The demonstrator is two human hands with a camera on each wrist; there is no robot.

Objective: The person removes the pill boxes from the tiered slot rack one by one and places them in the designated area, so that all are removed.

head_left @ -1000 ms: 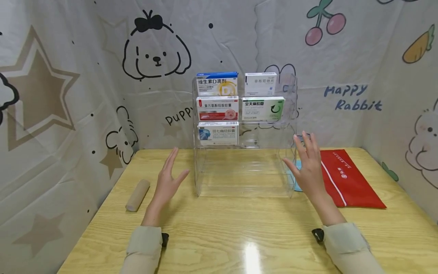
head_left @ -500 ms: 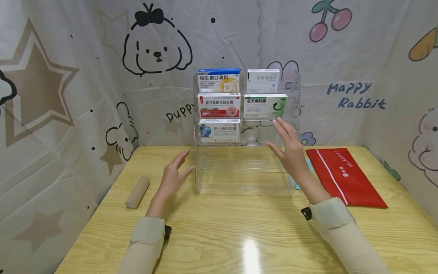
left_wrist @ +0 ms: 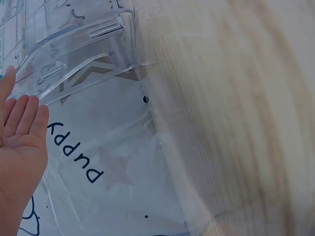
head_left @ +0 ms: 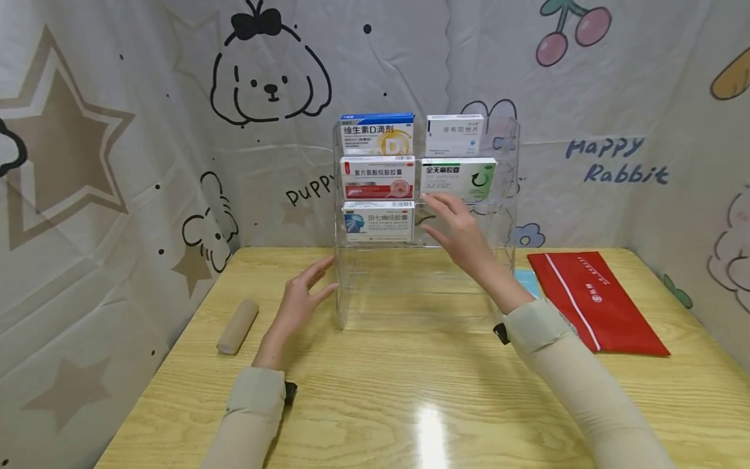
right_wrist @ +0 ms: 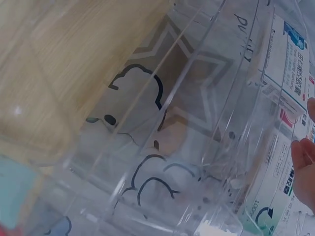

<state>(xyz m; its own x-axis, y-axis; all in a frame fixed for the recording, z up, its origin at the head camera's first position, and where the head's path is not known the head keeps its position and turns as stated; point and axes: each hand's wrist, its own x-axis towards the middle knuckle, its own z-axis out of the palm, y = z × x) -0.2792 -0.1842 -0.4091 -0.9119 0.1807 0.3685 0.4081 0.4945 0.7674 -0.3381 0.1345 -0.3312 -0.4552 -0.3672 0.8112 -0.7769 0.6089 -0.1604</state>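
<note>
A clear plastic display rack [head_left: 410, 320] stands on the table with medicine boxes on its upper tiers. Top tier: a blue-and-white box [head_left: 375, 138] and a small white box [head_left: 454, 135]. Below sit a red-and-white box [head_left: 377, 180] and a green-and-white box [head_left: 465, 176]. A white box with a blue head picture [head_left: 377, 223] is on the third tier, at left. My right hand [head_left: 464, 236] reaches to that box's right end, fingers loosely bent, holding nothing; its fingertips overlap the green-and-white box's lower corner. My left hand [head_left: 300, 301] has its fingertips right at the rack's left side, gripping nothing.
A tan cylinder [head_left: 237, 327] lies on the wooden table [head_left: 363, 397] at the left. To the right lie a red zip pouch [head_left: 603, 306] and a light blue item [head_left: 528, 283], partly behind my right arm. A printed cloth [head_left: 281, 163] hangs behind and at both sides.
My right hand has swung left from beside the rack's right edge to the third tier. My left hand has moved slightly right, up to the rack's side. The head view has tilted down slightly.
</note>
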